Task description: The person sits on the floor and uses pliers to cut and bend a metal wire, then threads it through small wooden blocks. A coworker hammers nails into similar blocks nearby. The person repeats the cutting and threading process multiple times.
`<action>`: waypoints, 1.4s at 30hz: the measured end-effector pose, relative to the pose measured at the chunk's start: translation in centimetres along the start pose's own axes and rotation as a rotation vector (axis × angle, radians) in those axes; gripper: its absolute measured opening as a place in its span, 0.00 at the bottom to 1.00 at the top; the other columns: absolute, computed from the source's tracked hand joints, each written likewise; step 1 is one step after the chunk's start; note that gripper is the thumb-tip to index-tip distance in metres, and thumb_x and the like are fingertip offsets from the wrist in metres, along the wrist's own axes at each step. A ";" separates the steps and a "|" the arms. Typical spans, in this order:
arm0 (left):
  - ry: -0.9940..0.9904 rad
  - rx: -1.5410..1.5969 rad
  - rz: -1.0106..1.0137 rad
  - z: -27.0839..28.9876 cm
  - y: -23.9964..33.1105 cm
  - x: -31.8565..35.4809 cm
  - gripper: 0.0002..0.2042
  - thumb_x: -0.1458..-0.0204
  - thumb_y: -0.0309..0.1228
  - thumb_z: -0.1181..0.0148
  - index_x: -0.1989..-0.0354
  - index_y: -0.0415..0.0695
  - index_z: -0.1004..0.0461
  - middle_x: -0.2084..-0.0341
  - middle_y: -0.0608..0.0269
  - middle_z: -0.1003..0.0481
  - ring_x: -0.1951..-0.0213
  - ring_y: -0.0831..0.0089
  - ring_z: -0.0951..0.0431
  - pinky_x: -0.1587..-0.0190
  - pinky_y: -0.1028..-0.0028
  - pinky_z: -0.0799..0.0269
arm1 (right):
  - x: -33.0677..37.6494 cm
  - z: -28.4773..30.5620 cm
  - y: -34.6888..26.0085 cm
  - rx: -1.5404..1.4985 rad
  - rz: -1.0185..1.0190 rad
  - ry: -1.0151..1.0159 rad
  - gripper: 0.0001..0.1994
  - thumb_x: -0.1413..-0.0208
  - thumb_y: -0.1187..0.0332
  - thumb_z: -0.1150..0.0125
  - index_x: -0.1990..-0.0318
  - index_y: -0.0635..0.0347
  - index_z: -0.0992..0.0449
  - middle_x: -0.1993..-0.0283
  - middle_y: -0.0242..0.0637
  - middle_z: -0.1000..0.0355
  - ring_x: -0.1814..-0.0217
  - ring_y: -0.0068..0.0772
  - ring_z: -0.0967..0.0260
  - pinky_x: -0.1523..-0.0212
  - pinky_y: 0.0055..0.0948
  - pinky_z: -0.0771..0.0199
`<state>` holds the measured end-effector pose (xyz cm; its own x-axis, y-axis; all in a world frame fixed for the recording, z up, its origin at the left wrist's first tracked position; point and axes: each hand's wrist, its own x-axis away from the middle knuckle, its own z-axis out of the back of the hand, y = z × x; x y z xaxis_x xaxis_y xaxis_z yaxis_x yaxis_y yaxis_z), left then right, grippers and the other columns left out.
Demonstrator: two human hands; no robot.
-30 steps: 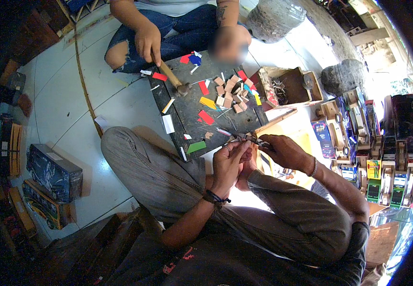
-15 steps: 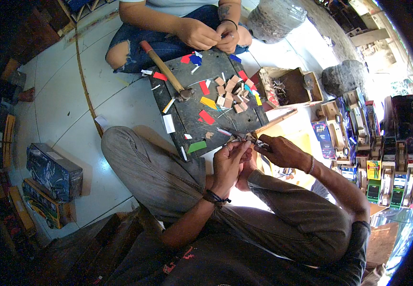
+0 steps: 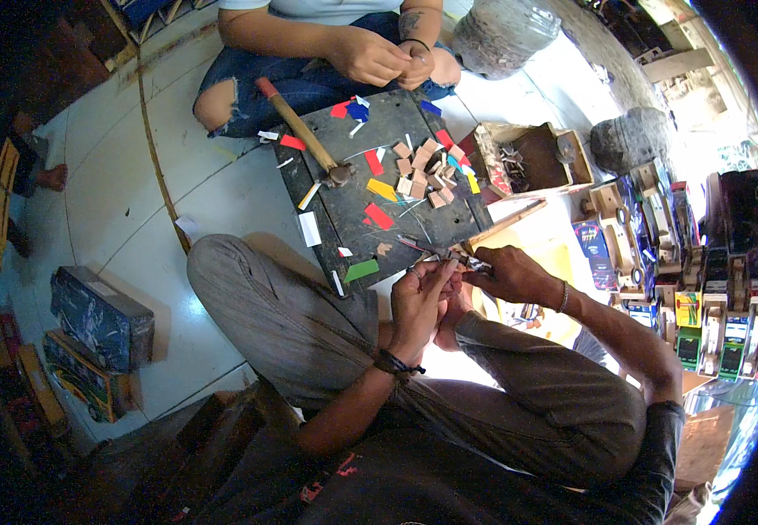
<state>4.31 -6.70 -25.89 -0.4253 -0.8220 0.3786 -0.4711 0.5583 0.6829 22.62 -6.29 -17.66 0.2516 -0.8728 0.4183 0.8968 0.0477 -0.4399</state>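
My right hand [image 3: 512,275] is closed around a metal tool that looks like scissors [image 3: 469,260], its dark blades reaching toward the work board [image 3: 326,229]. Close against it, my left hand [image 3: 424,293] has its thumb and fingers pinched together at the blades. Whatever is between those fingers is too small to make out. Both hands are above my bare foot, just off the board's near right corner. On the board lie small wooden blocks [image 3: 420,188], red strips [image 3: 379,216], a green piece [image 3: 362,269], a white piece [image 3: 309,229] and a hammer [image 3: 298,127].
Across the board sits a co-worker, whose hands [image 3: 383,61] meet over the far edge. A wooden box [image 3: 527,162] of metal bits stands right of the board. Toy vehicles [image 3: 698,315] are stacked at far right. Wrapped packages [image 3: 103,319] sit on the floor at left.
The blades at my fingers have shifted slightly and look darker, while my hands stay nearly in place. At the far left edge, a yellow object and a person's leg have moved.
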 end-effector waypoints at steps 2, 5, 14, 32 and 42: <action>0.008 0.021 0.020 0.0 -0.2 0.1 0.09 0.42 0.29 0.41 0.60 0.36 0.27 0.67 0.59 0.22 0.66 0.75 0.20 0.60 0.77 0.21 | -0.4 -0.4 0.4 0.056 -0.021 0.004 0.21 0.44 0.55 0.41 0.52 0.64 0.30 0.71 0.55 0.25 0.68 0.58 0.26 0.67 0.48 0.25; 0.025 0.041 0.035 0.0 -0.4 0.0 0.09 0.42 0.30 0.41 0.59 0.37 0.27 0.67 0.59 0.22 0.66 0.74 0.20 0.60 0.76 0.21 | -0.8 -0.9 0.6 0.103 -0.059 0.007 0.21 0.44 0.54 0.41 0.54 0.63 0.30 0.71 0.55 0.25 0.69 0.58 0.26 0.66 0.49 0.26; 0.027 0.089 0.050 -0.4 0.2 0.5 0.10 0.42 0.32 0.41 0.58 0.38 0.28 0.65 0.59 0.22 0.63 0.74 0.20 0.58 0.77 0.22 | -0.8 0.3 1.3 0.005 0.075 0.061 0.17 0.45 0.64 0.39 0.53 0.66 0.31 0.62 0.55 0.26 0.59 0.57 0.27 0.59 0.45 0.26; -0.049 0.009 0.155 -0.9 -2.1 -0.1 0.15 0.38 0.38 0.47 0.51 0.40 0.31 0.58 0.62 0.25 0.58 0.74 0.23 0.55 0.75 0.26 | 1.5 -2.3 1.2 -0.625 -0.134 0.136 0.21 0.43 0.66 0.36 0.46 0.66 0.32 0.57 0.40 0.24 0.57 0.25 0.29 0.54 0.29 0.28; -0.340 -0.083 0.011 -1.7 -4.0 -1.3 0.13 0.36 0.34 0.51 0.50 0.37 0.35 0.56 0.57 0.25 0.52 0.71 0.24 0.45 0.73 0.30 | 0.0 1.0 0.8 -0.669 -0.178 0.278 0.12 0.44 0.68 0.37 0.56 0.62 0.29 0.64 0.34 0.27 0.61 0.24 0.30 0.57 0.28 0.28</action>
<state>8.04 -8.04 -28.04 -0.6694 -0.7241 0.1660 -0.4069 0.5443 0.7336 23.68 -5.75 -17.28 -0.0574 -0.9347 0.3507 0.4795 -0.3339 -0.8115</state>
